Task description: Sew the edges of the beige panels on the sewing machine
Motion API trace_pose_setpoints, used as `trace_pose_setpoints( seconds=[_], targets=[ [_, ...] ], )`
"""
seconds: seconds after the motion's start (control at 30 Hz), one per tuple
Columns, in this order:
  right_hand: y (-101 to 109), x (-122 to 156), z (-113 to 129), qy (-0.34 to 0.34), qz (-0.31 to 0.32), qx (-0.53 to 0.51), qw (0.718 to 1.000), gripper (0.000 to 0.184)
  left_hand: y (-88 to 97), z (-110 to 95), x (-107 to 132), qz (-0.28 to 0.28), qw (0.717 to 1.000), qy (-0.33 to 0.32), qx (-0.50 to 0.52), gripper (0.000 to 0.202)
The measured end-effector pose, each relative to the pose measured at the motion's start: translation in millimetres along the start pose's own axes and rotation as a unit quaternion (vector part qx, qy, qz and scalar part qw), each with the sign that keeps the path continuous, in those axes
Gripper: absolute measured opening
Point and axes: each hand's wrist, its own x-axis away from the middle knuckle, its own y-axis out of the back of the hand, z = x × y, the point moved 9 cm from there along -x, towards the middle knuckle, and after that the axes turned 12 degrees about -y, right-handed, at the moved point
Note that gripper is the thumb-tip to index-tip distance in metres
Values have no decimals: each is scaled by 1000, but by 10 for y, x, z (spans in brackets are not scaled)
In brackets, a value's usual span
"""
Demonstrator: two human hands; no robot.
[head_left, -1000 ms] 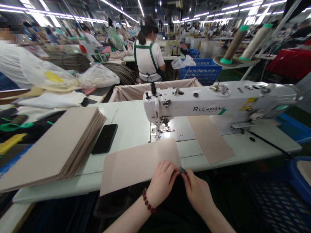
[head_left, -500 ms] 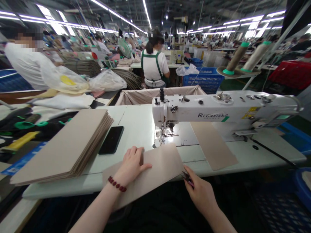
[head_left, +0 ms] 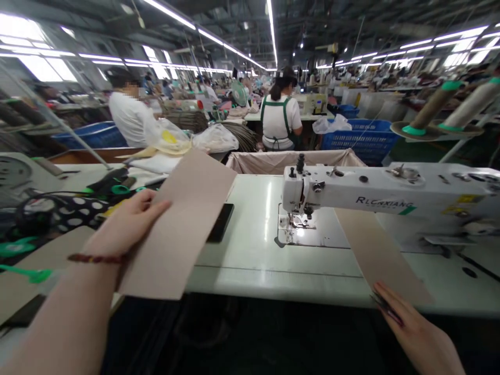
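Our left hand [head_left: 125,221] grips a beige panel [head_left: 175,229], raised at 9 o'clock over the table edge. At 4 o'clock, our right hand [head_left: 414,333] pinches small snips [head_left: 385,307], just beside a second panel [head_left: 380,255] lying under the sewing machine [head_left: 375,190] arm.

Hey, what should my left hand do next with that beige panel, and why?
Probably lay the beige rectangular panel onto the stack of beige panels at lower left. The left hand holds it raised right beside that stack, while the right hand is taken up with small dark snips.
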Motion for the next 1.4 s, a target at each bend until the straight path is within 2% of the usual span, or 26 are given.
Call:
trace_pose_setpoints(
  seconds=[0.1,0.2,0.3,0.33,0.4,0.43,0.47,0.57,0.63,0.67,0.7,0.77,0.8,0.83,0.87,0.93,1.0,1.07,1.2,1.4],
  targets=[
    [-32,42,-28,3,-18,20,1000,45,268,541,-439,15,994,57,-91,63],
    [-4,62,29,20,-42,47,998,41,304,772,-721,18,986,68,-153,59],
    [131,128,322,68,-68,47,994,39,274,741,-787,-6,977,68,-204,55],
    [182,171,514,102,-70,33,992,39,258,668,-759,-25,972,68,-222,55],
    [238,294,1038,193,-50,-8,980,39,112,342,-649,-58,971,15,-232,59],
    [221,368,1343,240,-24,-27,970,37,-41,106,-556,-62,972,-29,-226,58],
    [173,442,1650,279,7,-41,959,31,-282,-245,-431,-51,973,-129,-187,56],
    [-126,656,2464,356,120,-71,924,23,-1230,-1104,180,57,950,-287,-110,48],
    [-329,778,2829,395,167,-80,900,19,-1959,-1658,791,184,876,-443,-45,55],
    [-389,819,2946,415,188,-104,884,18,-2216,-1824,1059,209,844,-493,-33,61],
    [-415,833,3017,432,211,-140,866,16,-2413,-1905,1254,218,827,-518,-35,65],
    [-399,713,3019,428,259,-227,836,14,-2635,-1884,1447,202,828,-519,-62,69],
    [-385,558,2957,399,277,-260,834,15,-2670,-1808,1471,189,838,-505,-81,69],
    [-390,343,2858,353,286,-276,847,19,-2663,-1711,1464,176,850,-487,-100,68],
    [-411,78,2724,291,277,-270,875,24,-2627,-1603,1438,164,862,-466,-116,67],
    [-431,-457,2447,192,206,-203,938,36,-2510,-1405,1358,145,885,-422,-137,64],
    [-512,-871,2286,150,153,-99,972,47,-2400,-1273,1270,128,905,-381,-142,62],
    [-648,-1137,2239,149,134,-13,980,55,-2354,-1238,1201,119,915,-362,-132,60],
    [-815,-1305,2206,166,117,47,978,57,-2426,-1292,1052,123,919,-358,-108,55],
    [-804,-1244,2038,137,91,43,985,51,-2577,-1320,627,146,927,-329,-103,51]
  ],
)
